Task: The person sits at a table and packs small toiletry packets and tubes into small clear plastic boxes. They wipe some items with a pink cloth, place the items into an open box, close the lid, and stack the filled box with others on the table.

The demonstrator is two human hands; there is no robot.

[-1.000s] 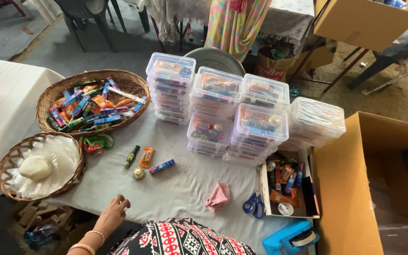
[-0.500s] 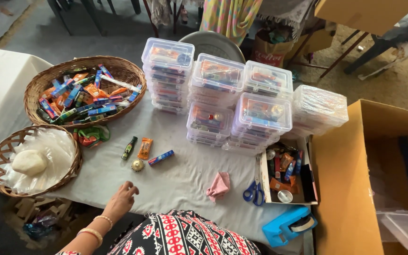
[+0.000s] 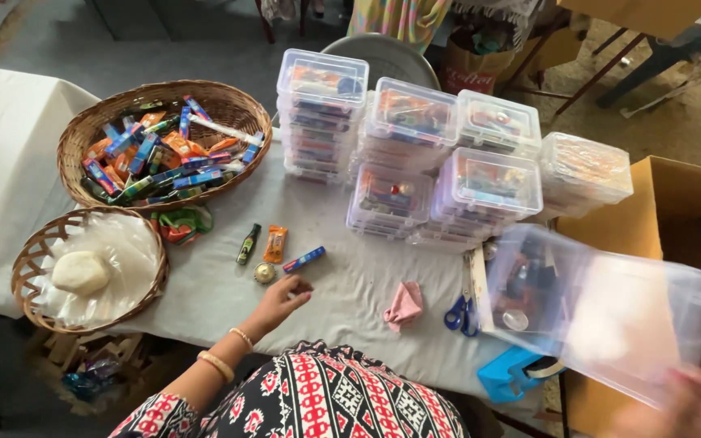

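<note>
We are holding a clear plastic lidded box [image 3: 610,312] in our right hand [image 3: 683,405] at the lower right of the frame. Both are blurred, so we cannot tell how the fingers lie on it, only that the hand grips it from below at its near corner. The box looks empty. It hangs over the right end of the worktop [image 3: 221,296], which is covered with a pale grey cloth.

Our left hand [image 3: 281,296] lies low in the middle of the frame, loosely open and holding nothing. Its fingertips reach toward four small items just beyond it: a round gold-wrapped sweet [image 3: 264,272], a blue wrapped stick [image 3: 304,259], an orange sachet [image 3: 275,243] and a small dark bottle [image 3: 248,244].

In the upper middle stand stacks of the same clear boxes [image 3: 415,154], each already filled with colourful items. We judge that much of the packing is done, while the box in hand has yet to be filled.

Under the held box, an open tray of oddments [image 3: 521,304] shows through. Blue-handled scissors [image 3: 457,312] lie just left of it, and a crumpled pink cloth [image 3: 405,303] lies further left.

At the upper left a large woven basket [image 3: 95,122] holds plenty of wrapped sweets and sticks. Below it a smaller basket [image 3: 30,259] holds clear plastic and a pale lump. An open cardboard carton [image 3: 651,203] stands at the right edge.
</note>
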